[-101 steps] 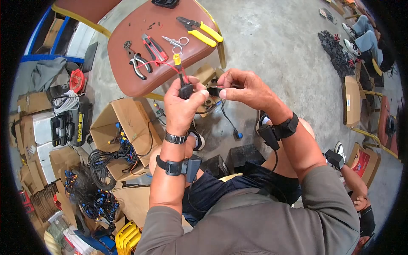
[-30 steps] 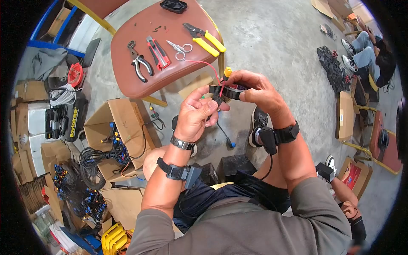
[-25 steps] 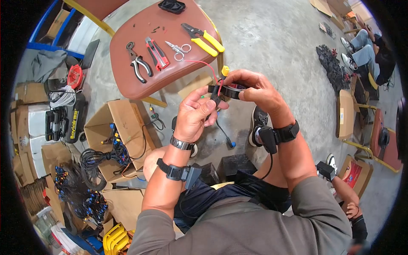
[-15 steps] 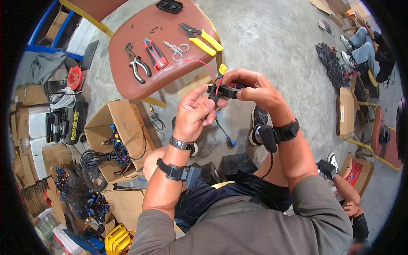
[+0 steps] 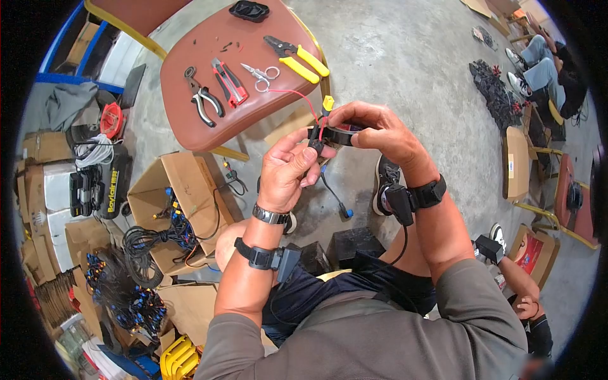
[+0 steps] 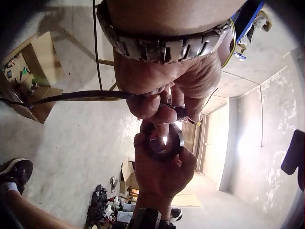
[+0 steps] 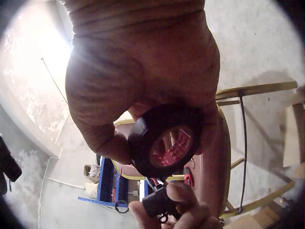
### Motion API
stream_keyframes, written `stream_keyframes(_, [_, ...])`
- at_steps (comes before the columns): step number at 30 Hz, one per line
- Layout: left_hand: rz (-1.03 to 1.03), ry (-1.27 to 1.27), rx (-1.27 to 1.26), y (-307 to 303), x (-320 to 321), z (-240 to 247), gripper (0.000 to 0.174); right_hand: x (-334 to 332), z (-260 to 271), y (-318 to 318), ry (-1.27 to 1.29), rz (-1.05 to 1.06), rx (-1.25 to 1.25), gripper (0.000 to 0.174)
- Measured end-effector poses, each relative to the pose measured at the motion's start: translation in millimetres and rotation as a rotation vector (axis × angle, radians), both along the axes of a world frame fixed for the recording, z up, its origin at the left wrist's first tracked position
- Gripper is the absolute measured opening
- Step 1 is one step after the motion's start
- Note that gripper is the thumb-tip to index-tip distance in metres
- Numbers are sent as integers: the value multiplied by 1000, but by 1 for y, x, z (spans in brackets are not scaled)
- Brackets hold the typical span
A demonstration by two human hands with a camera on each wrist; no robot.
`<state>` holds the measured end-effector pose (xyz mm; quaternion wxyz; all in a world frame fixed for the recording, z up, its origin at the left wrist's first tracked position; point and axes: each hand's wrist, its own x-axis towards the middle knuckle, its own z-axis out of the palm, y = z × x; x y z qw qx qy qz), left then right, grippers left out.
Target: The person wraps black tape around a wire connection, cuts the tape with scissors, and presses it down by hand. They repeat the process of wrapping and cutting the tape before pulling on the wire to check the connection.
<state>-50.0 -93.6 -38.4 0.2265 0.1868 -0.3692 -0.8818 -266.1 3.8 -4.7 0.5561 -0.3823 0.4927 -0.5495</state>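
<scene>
My left hand pinches a black connector between thumb and fingers; red wires and a yellow plug rise from it. Close on its right, my right hand grips a roll of black tape, and a strip of tape reaches the connector. In the right wrist view the roll shows its pink-printed core, with the black connector just below it. The left wrist view has the roll beyond the left hand's fingers.
On the brown chair seat lie pliers, a red cutter, small scissors and yellow-handled strippers. A cardboard box with cables stands at the left, black blocks between the legs.
Both hands have come together to the right of the left hand's earlier place, and the tape roll is now beside the connector. Over the last second they have shifted only slightly left in view.
</scene>
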Motion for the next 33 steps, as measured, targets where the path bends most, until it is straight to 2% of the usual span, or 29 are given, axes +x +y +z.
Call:
stream_keyframes(9, [-18,-20,-33,0,-2,6,46,3,0,0,-32,-45,26,34])
stream_keyframes(15, [-27,-34,-41,0,-1,5,50,1,-2,0,10,-46,30,42])
stream_keyframes(27, [-8,-31,-49,2,-2,4,51,2,-8,-1,-16,-24,20,42])
stream_keyframes(30, [-9,-33,-50,1,-3,5,51,4,-5,-1,-22,-47,3,34])
stream_keyframes(33, [-13,-32,-47,2,-2,5,51,4,-6,-1,14,-51,-17,35])
